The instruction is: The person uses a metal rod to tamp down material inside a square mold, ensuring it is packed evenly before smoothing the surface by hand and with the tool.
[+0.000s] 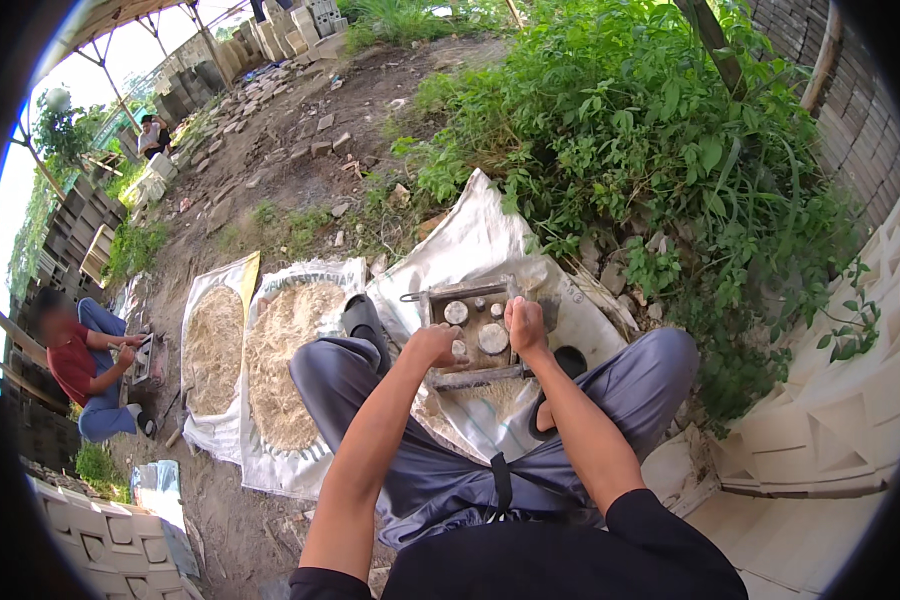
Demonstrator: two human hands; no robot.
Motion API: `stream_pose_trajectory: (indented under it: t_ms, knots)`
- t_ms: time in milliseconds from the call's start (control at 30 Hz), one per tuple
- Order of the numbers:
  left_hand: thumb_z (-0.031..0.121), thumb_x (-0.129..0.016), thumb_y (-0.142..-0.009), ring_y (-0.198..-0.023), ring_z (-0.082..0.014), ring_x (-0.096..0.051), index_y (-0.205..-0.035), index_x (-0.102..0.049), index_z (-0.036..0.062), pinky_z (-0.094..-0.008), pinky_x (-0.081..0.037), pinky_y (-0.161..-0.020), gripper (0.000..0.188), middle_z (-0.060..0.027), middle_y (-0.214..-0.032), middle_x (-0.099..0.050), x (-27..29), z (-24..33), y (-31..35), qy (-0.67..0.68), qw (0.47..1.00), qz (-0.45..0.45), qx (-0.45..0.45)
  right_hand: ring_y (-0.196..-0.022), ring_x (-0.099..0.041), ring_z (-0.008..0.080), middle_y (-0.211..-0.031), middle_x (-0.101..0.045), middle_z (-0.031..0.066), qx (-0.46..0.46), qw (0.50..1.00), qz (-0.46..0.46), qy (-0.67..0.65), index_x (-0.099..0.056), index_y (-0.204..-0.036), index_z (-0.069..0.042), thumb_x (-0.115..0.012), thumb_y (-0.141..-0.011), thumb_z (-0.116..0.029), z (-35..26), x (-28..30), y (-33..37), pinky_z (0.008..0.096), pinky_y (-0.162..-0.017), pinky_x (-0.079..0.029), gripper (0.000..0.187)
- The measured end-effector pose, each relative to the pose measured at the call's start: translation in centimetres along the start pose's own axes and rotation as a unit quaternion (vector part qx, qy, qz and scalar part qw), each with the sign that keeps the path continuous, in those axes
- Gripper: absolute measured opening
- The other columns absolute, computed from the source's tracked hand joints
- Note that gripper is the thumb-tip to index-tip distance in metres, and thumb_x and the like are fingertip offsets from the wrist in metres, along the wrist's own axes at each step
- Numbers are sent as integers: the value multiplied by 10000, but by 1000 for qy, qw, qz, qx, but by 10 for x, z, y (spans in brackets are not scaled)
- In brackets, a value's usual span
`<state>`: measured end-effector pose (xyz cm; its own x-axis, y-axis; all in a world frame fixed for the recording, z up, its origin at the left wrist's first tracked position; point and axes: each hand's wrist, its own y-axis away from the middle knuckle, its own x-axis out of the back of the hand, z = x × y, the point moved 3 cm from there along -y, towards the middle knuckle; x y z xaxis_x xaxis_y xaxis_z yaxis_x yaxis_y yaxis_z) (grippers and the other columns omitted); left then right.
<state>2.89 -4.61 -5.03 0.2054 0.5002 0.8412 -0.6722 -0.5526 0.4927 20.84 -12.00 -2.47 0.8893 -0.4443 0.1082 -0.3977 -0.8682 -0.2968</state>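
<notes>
Between my bent legs sits a shallow rectangular wooden mould frame, dusty and dark, on a white sack. Inside it stand several pale round plugs of different sizes, the largest plug near the middle. My left hand is closed over the frame's left side, close to a small plug. On the right side, my right hand is clenched in a fist around the frame's edge. Both hands partly cover the parts they grip.
A white sack lies under the frame. Left of it, two sacks carry heaps of sandy material. A person in a red shirt sits farther left. Leafy plants grow ahead right; pale patterned blocks stand at right.
</notes>
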Motion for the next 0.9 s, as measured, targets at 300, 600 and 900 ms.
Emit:
stream_pose_trajectory:
  t_ms: [300, 600, 900]
  knots:
    - [657, -785, -546, -1287, -297, -434, -1335, -481, 127, -507, -331, -1051, 998, -113, -1332, -516, -18, 27, -15, -135, 989, 55, -7, -399, -319, 121, -468, -325, 16, 23, 998, 20, -52, -301, -532, -56, -363, -951, -262, 2, 13, -1, 307, -405, -233, 471]
    - [245, -430, -922, -1429, -384, -196, -1503, -213, 79, -621, -74, -1125, 642, -181, -1563, -174, -108, -20, -62, -139, 974, 114, 136, -440, -303, 101, -483, -340, 23, -24, 995, 49, -78, -270, -528, -56, -362, -926, -288, 25, 12, 3, 284, -425, -220, 469]
    - [579, -711, -669, -1457, -387, 41, -1512, -152, 85, -622, -15, -1130, 1126, -167, -1586, -33, -139, -40, -69, -54, 983, 56, 164, -440, -275, 125, -479, -294, 11, -81, 987, 49, -128, -277, -510, -78, -354, -908, -281, 14, 2, 2, 289, -449, -239, 453]
